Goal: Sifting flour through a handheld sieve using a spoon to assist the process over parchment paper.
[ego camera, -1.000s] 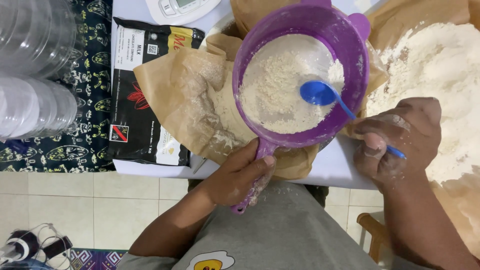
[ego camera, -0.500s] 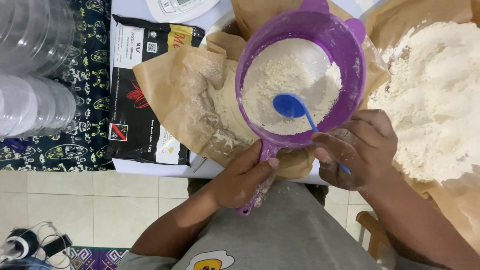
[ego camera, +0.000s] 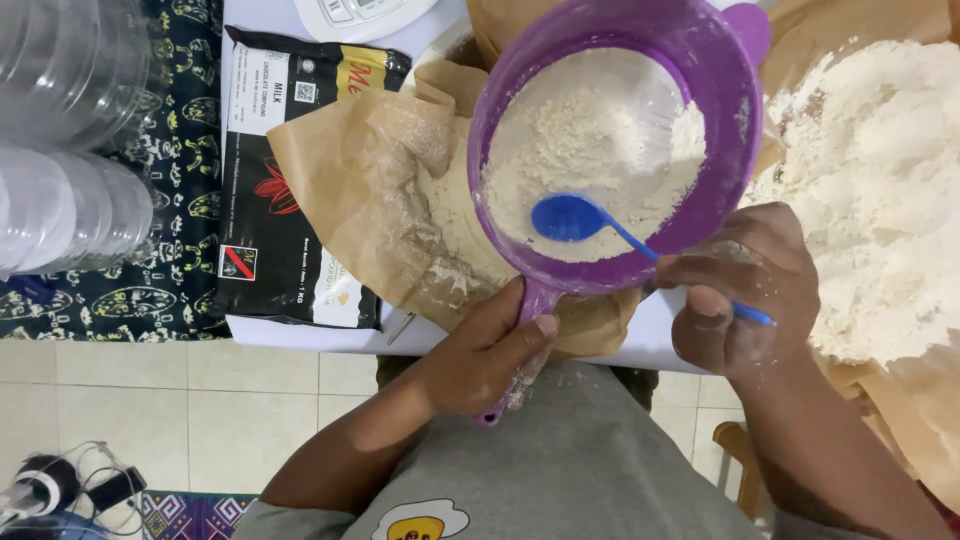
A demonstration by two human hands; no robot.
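Observation:
A purple sieve [ego camera: 722, 90] holding white flour [ego camera: 590, 140] hangs over a crumpled brown paper bag [ego camera: 370, 190]. My left hand [ego camera: 480, 350] grips the sieve's purple handle from below. My right hand [ego camera: 740, 290], dusted with flour, pinches the thin handle of a blue spoon [ego camera: 572, 218]. The spoon's bowl rests inside the sieve near its front rim, on the flour.
A large heap of flour [ego camera: 880, 200] lies on brown paper at the right. A black packet [ego camera: 270, 200] lies left of the bag. Clear plastic containers [ego camera: 60, 130] stand on a dark patterned cloth at far left. A white scale [ego camera: 360, 12] sits at the top. Tiled floor lies below.
My right hand moved left, away from the flour heap, carrying the blue spoon across the sieve to its front-left part. My left hand kept hold of the sieve handle.

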